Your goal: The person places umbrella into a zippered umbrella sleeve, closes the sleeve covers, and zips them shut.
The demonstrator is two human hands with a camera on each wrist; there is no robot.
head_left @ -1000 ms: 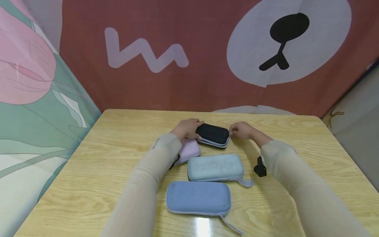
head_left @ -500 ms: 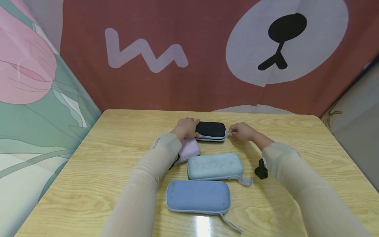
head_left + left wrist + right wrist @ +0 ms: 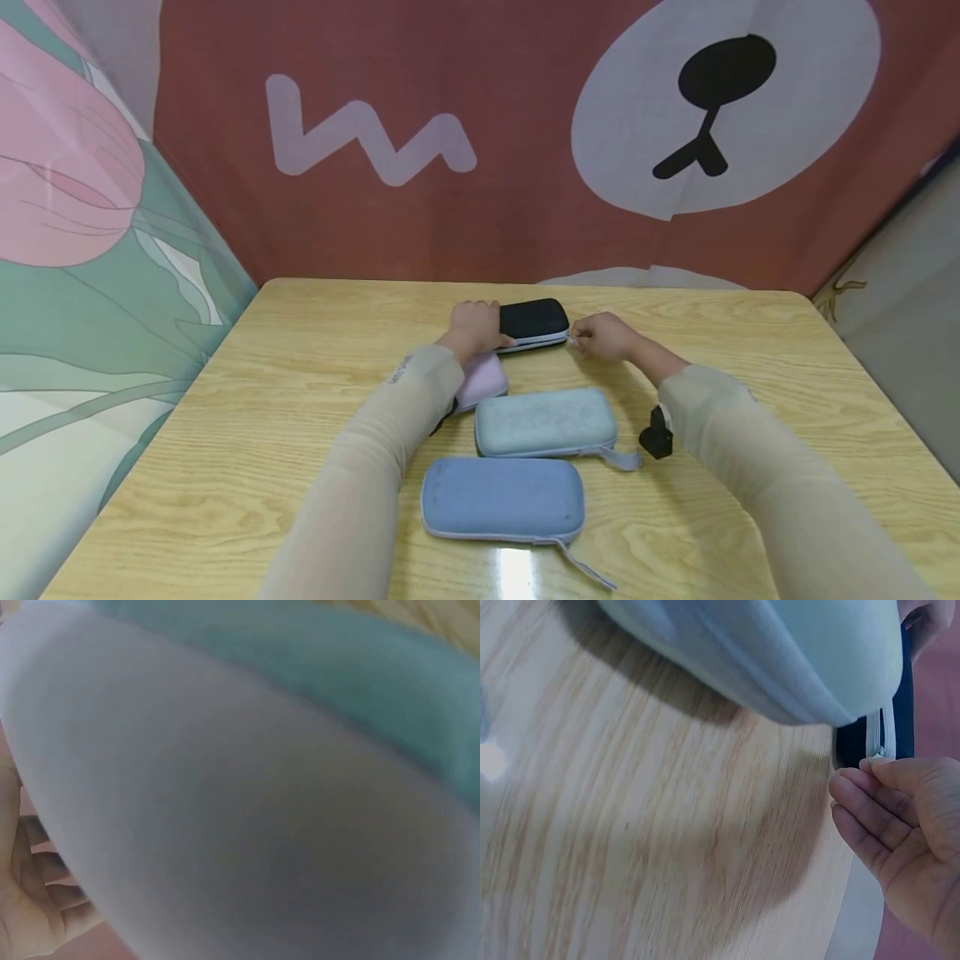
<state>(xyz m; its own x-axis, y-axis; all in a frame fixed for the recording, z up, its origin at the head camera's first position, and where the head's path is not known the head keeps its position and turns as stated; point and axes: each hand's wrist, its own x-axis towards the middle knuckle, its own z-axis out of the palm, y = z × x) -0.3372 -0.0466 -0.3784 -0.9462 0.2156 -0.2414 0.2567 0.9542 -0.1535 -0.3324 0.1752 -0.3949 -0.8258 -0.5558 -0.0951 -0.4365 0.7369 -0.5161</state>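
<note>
A black zip case [image 3: 534, 319] with pale zipper edging lies near the table's far edge. My left hand [image 3: 476, 325] grips its left end, thumb along the front side. At the case's right corner, my right hand [image 3: 606, 336] pinches the small zipper pull [image 3: 877, 759] between thumb and fingertip. A lilac case [image 3: 482, 379] lies under my left forearm, partly hidden. Nearer me are a mint-green case [image 3: 547, 422] and a blue case [image 3: 502, 498], each with a strap. In the left wrist view the lilac case covers most of the picture, with my left hand at the left edge.
The wooden table [image 3: 315, 400] ends at a brown curtain [image 3: 517, 225] with a bear face printed on it. A black device [image 3: 657, 433] hangs below my right wrist.
The black case has turned, its right end swinging away from me and left. My right hand has shifted slightly left along with it; the other cases have stayed put.
</note>
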